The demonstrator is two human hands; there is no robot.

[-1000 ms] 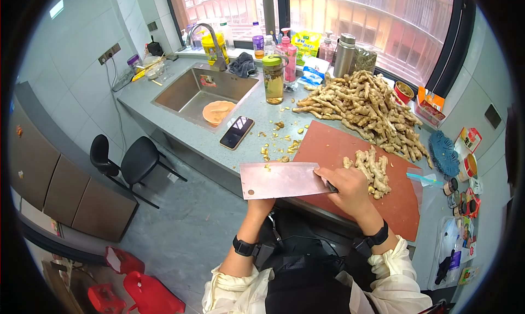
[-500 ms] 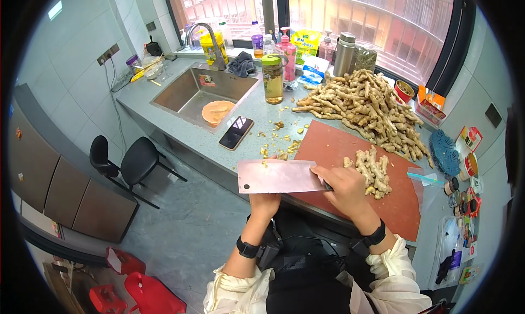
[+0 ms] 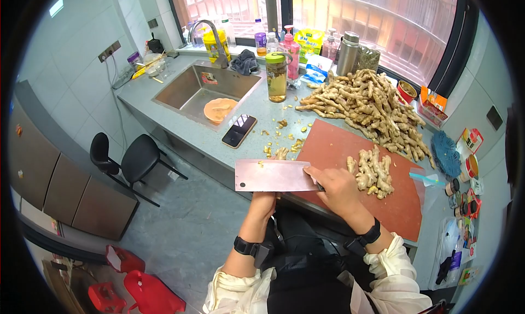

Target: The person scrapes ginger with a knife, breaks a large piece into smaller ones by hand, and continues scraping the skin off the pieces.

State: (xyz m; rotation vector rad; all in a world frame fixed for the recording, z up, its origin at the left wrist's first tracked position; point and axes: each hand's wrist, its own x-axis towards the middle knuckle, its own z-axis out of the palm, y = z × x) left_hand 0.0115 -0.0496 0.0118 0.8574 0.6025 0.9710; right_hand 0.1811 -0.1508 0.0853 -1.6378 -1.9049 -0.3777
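My right hand is closed on the handle of a cleaver, its index finger lying along the blade's near end. The broad blade lies level over my left hand and hides its fingers. A piece of ginger pokes out above the blade's upper edge, in line with my left hand. Small ginger scraps cling to the blade. To the right, several ginger pieces rest on the reddish-brown cutting board. Cut-off scraps are scattered on the counter left of the board.
A large heap of ginger lies behind the board. A phone, a green-lidded bottle and a sink holding an orange bowl are to the left. Jars line the right side. A black chair stands on the floor.
The cleaver and my right hand have shifted slightly left. More of the ginger piece shows above the blade now. The view has moved a little.
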